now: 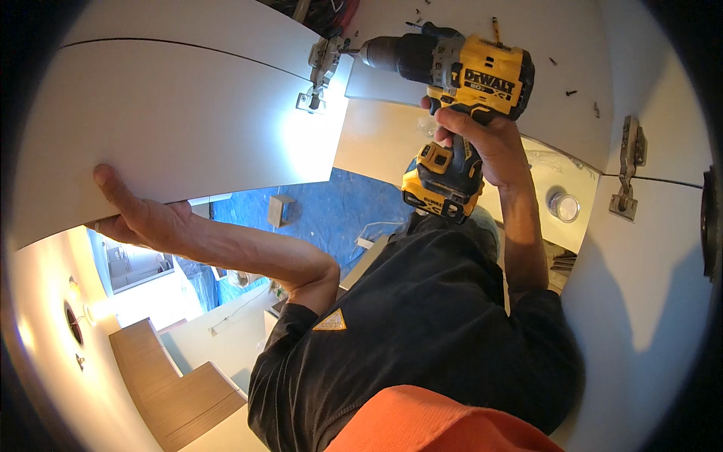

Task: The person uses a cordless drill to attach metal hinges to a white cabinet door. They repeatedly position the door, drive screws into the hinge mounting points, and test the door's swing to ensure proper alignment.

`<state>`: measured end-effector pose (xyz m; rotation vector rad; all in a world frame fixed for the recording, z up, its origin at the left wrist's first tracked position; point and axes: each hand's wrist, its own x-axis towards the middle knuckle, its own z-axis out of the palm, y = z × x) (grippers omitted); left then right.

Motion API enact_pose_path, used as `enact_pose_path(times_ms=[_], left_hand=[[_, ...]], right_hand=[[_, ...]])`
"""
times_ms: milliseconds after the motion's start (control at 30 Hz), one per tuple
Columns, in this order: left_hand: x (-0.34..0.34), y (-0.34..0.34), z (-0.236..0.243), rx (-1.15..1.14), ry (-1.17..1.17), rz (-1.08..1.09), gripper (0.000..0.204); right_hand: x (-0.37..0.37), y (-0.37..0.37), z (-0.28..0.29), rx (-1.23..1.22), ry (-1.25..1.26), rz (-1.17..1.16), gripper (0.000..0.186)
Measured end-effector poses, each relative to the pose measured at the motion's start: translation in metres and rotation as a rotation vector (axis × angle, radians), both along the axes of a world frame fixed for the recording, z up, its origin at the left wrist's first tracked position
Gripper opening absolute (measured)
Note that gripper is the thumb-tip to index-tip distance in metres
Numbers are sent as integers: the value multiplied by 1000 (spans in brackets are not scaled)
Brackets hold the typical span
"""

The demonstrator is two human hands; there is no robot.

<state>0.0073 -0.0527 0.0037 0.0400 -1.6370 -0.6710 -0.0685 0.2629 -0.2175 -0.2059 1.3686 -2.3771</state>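
Note:
My right hand (482,139) is wrapped round the handle of a yellow and black cordless drill (482,71), a battery at its base. The drill lies across the upper middle, its chuck (388,56) pointing left. Its thin bit reaches a metal cabinet hinge (324,68); whether the tip sits in a screw is too small to tell. At the left, my left hand (139,215) grips the lower edge of a white cabinet door (196,124), thumb on the face and fingers behind it. Light glares on the door beside the hinge cup.
Several loose screws (571,93) and a pencil (495,30) lie on the white cabinet panel (561,45). A second hinge (626,166) joins the panels at the right. Below are blue floor sheeting (324,215), a round can (563,205) and wood-toned cabinets (177,392).

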Motion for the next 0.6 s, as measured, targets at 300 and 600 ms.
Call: enact_pose_path(times_ms=[300, 600], left_hand=[[0, 3, -1, -3, -1, 37, 84], [-6, 21, -6, 14, -6, 125, 87]], right_hand=[[-2, -8, -14, 13, -13, 49, 35], [-8, -15, -15, 63, 17, 70, 33]])
